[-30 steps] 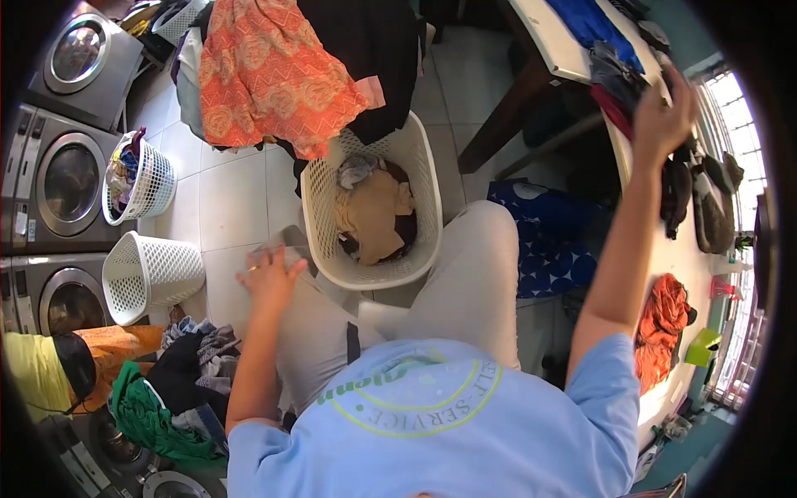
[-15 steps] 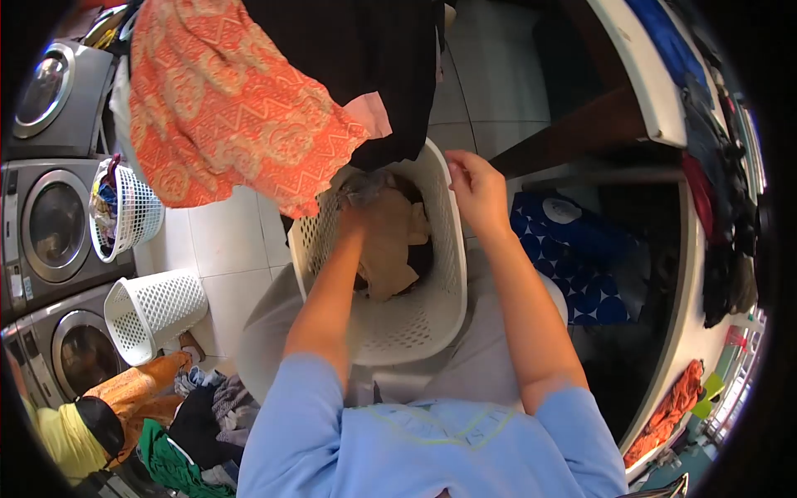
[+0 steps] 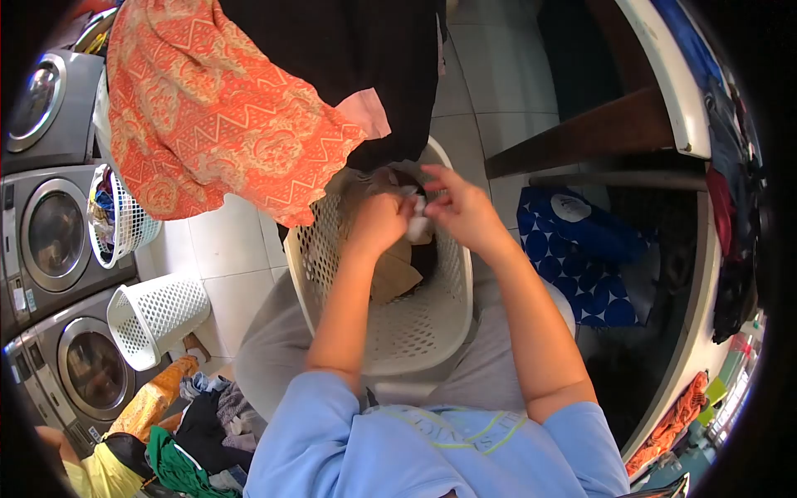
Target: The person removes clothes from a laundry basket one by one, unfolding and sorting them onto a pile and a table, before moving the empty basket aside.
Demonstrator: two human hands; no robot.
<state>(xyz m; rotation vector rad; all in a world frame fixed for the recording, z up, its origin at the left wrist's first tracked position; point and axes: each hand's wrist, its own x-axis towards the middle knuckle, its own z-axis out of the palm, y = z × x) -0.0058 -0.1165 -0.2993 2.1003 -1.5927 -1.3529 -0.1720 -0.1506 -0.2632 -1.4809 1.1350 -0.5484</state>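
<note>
A white laundry basket (image 3: 382,349) with perforated walls stands between my knees. Inside it lie a tan cloth (image 3: 392,274) and dark clothes (image 3: 425,259). My left hand (image 3: 383,222) is over the basket, its fingers closed on a small white crumpled cloth (image 3: 418,226); its exact kind cannot be made out. Just right of that cloth is my right hand (image 3: 466,212), fingers spread and slightly blurred, the tips close to the cloth. An orange patterned garment (image 3: 232,124) and a black garment (image 3: 349,66) hang over the basket's far side.
Stacked washing machines (image 3: 62,224) line the left. Two more white baskets, one with clothes (image 3: 124,220) and one tipped (image 3: 158,319), stand near them. Piled clothes (image 3: 199,423) lie lower left, near another person's arm (image 3: 51,444). A blue dotted bag (image 3: 581,266) sits under the table (image 3: 689,124).
My left hand has risen from deep in the basket with the small white cloth. My right hand has left the basket's rim and moved inward beside it, fingers spreading.
</note>
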